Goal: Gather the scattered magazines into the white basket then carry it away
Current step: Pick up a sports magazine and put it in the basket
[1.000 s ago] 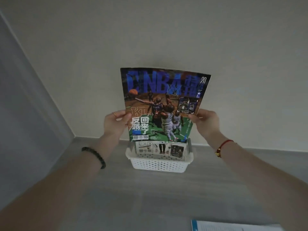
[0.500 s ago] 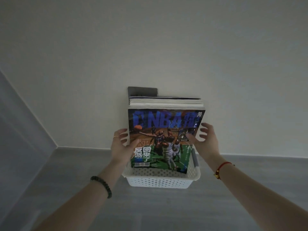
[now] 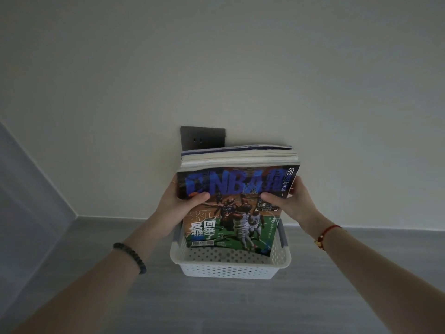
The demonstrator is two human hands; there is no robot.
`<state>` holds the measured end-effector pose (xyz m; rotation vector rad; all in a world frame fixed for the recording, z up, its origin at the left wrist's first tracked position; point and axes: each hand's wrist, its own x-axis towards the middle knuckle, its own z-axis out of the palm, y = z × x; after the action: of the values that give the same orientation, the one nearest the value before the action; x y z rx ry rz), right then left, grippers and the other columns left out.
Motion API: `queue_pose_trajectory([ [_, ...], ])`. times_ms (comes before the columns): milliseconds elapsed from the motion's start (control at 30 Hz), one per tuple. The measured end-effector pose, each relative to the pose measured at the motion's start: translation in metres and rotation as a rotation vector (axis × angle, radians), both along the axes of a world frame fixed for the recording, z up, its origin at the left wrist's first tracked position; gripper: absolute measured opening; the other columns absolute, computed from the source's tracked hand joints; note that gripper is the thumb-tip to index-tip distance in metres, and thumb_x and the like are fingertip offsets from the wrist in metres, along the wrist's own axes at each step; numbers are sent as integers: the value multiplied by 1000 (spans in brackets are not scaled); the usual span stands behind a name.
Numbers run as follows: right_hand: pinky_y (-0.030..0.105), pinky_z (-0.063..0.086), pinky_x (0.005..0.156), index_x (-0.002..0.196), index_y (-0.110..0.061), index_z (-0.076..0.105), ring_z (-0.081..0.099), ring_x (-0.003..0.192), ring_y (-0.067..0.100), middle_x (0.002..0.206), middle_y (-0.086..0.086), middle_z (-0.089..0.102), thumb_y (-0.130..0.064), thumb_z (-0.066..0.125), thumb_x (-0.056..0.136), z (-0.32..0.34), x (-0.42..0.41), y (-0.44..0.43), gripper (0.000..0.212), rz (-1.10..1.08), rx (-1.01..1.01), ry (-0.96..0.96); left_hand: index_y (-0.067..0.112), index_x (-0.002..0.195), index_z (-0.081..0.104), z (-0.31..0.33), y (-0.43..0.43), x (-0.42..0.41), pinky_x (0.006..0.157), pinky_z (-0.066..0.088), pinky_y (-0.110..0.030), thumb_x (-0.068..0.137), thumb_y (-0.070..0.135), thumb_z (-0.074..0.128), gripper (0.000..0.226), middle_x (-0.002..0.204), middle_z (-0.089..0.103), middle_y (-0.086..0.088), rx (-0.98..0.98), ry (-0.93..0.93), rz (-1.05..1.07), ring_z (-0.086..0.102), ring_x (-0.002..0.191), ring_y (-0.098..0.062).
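Left grip (image 3: pixel 178 203) at nine o'clock, right grip (image 3: pixel 295 201) at three, we seat the clasped glossy magazine stack (image 3: pixel 231 220) in the white perforated plastic basket (image 3: pixel 228 268); its handles next, we reckon.

A stack of magazines (image 3: pixel 238 201) stands in the white basket (image 3: pixel 228 270) on the gray floor (image 3: pixel 216 307). The left hand (image 3: pixel 177 201) grips the left side and the right hand (image 3: pixel 292 201) grips the right side, thumbs on the basketball cover. A dark wall plate (image 3: pixel 202 137) sits behind.
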<state>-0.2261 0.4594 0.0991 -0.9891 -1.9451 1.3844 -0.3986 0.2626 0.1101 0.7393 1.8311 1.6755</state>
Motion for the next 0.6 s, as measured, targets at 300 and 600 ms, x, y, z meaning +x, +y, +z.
queue_pose_trajectory([
  [300,11,52,66,103,-8,64,65,79,-4,90,-6,69,-9,86,50,1,10,-5,58,128,62,87,20,92,63,-11,-11,5,61,54,-17,45,20,78,49,83,74,6,108,20,40,70,77,-7],
  [600,4,49,61,99,-19,59,61,71,-14,87,-17,64,-10,84,56,13,-8,5,51,49,161,123,16,103,61,4,12,-9,66,55,-21,61,15,75,43,98,69,-2,82,54,23,68,83,-8],
])
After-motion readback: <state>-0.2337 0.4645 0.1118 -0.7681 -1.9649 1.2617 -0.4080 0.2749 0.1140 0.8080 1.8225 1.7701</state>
